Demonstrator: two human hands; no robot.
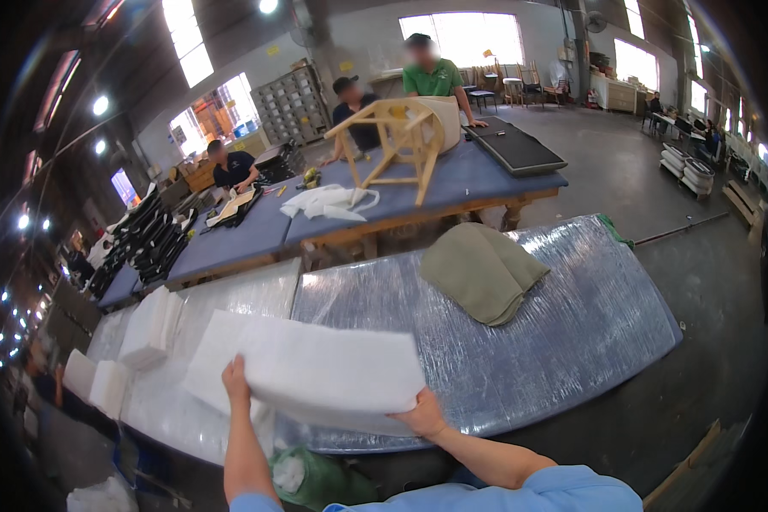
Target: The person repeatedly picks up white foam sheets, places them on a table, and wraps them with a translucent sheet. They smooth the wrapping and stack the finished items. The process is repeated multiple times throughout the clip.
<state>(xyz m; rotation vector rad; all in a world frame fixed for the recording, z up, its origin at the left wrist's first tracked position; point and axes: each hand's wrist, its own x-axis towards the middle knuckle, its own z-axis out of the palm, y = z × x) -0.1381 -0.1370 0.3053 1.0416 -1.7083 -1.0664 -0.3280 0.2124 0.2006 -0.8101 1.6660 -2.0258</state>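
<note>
Both of my hands hold a white sheet of padding [341, 367], which looks like foam or batting, above the near edge of a worktable [589, 299] wrapped in clear plastic. My left hand [237, 381] grips its left side, fingers closed on the edge. At the right corner, my right hand [423, 416] is closed on the sheet, and the front edge sags between them. Another white layer [213, 346] shows beneath it on the left. Beyond the sheet, to the right, lies a stack of olive-green fabric pieces [482, 273].
Stacked white padding blocks [149, 328] sit at the left. A green sack [328, 480] with white filling stands below the near edge. Across, a blue table [478, 175] bears an upturned wooden stool frame [392, 149] and a dark panel [516, 147]; several people work there.
</note>
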